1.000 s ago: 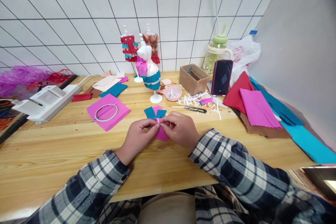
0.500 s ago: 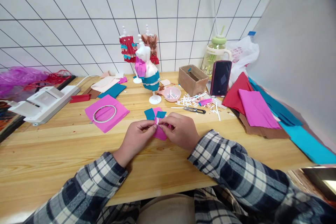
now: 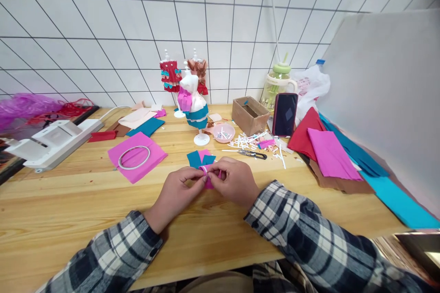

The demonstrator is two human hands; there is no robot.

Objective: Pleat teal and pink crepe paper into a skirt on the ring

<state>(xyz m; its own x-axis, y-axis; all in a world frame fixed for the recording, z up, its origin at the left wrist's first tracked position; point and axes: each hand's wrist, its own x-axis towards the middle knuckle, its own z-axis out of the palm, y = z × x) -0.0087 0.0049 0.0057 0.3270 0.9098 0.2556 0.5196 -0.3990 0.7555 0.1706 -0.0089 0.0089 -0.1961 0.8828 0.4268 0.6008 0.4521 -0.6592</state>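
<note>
the left fingers (image 3: 194, 175) and right fingers (image 3: 217, 178) pinch magenta crepe paper (image 3: 208, 184); uneven pulling could tear it.

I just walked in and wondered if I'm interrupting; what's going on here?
A person's left hand and right hand pinch a small pink piece with a white strip across it. Teal pieces lie just beyond. A partly dressed mini mannequin stands behind, and snips lie nearby.

Pink piece (image 3: 209, 184) between both hands' fingers (image 3: 213, 175)
</note>
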